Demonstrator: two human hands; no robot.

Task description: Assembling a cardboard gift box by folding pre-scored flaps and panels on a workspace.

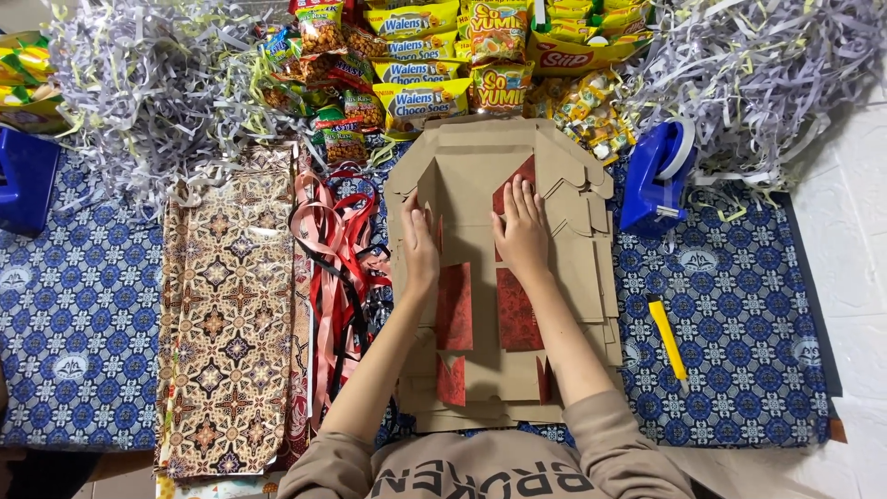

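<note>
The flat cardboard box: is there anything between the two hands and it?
Nothing visible. The left hand and the right hand both lie flat, directly on the top cardboard box blank of the stack.

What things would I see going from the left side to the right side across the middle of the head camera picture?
Blue patterned cloth → brown patterned wrapping sheet → red ribbons → left hand on the flat cardboard box → right hand → blue tape dispenser → yellow cutter.
</note>
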